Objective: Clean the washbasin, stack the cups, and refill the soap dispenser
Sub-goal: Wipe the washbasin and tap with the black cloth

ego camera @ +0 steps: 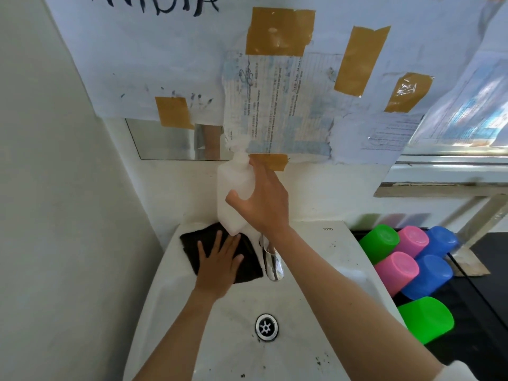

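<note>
A white washbasin (324,259) fills the lower middle, with dark specks on its bowl and a metal drain (266,327). My left hand (220,266) lies flat, fingers spread, on a dark brown cloth (192,243) at the basin's back left ledge. My right hand (262,200) grips a white translucent soap dispenser bottle (233,185), lifted and slightly tilted above the cloth. Several plastic cups lie on their sides to the right of the basin: green (380,240), pink (412,240), blue (442,242), pink (397,269), blue (430,277), green (426,318).
A chrome tap (272,264) juts over the bowl just under my right wrist. The cups rest on a black counter (492,276). Papers taped with brown tape (280,31) cover the mirror (165,141) behind. A plain wall (55,215) closes the left side.
</note>
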`<state>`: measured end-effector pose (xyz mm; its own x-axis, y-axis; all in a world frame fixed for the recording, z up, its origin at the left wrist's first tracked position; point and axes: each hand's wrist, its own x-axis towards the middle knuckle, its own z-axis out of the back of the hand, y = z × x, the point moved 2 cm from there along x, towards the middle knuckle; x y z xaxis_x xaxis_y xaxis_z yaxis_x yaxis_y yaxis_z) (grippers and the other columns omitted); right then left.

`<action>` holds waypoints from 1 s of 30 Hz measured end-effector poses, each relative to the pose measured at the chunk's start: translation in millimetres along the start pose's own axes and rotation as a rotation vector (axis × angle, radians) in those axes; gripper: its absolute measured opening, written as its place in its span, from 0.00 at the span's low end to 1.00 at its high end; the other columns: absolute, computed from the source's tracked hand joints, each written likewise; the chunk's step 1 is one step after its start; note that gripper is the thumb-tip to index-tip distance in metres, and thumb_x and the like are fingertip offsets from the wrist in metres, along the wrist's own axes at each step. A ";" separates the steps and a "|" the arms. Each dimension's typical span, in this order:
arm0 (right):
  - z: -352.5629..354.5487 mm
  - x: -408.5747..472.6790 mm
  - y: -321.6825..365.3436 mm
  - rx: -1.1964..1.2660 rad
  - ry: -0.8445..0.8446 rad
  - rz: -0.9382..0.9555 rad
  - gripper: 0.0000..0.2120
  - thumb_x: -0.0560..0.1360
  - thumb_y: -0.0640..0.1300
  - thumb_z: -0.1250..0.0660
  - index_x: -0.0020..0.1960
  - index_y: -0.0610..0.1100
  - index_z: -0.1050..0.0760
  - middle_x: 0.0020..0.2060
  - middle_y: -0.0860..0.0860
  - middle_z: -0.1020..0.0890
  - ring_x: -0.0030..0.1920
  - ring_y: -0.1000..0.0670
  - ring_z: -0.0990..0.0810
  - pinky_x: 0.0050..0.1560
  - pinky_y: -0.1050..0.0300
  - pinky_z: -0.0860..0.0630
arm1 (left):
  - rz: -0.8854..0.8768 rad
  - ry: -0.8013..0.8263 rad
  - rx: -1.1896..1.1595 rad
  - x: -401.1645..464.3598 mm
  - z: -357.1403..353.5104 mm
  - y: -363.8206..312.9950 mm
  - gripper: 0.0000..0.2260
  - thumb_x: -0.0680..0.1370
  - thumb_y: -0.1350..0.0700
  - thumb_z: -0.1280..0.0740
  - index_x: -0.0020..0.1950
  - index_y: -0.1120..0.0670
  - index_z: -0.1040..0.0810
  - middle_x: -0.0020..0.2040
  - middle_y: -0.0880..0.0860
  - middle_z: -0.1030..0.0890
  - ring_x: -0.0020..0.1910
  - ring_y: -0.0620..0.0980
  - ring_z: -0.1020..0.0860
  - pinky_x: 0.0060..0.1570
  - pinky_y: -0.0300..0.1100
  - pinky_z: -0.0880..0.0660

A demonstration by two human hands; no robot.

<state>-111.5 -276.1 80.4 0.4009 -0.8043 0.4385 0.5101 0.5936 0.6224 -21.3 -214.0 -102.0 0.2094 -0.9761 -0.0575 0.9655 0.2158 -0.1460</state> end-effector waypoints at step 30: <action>-16.0 0.4 20.7 -0.027 0.065 0.044 0.36 0.67 0.55 0.34 0.72 0.45 0.39 0.63 0.49 0.27 0.62 0.49 0.28 0.53 0.59 0.33 | 0.049 -0.019 -0.069 -17.9 9.7 66.4 0.46 0.57 0.32 0.86 0.72 0.47 0.66 0.70 0.44 0.67 0.71 0.45 0.67 0.72 0.56 0.61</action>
<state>-88.5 -263.7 83.1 0.4720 -0.7743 0.4215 0.5105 0.6298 0.5854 40.5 -182.4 -101.1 0.2602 -0.9644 -0.0472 0.9409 0.2642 -0.2117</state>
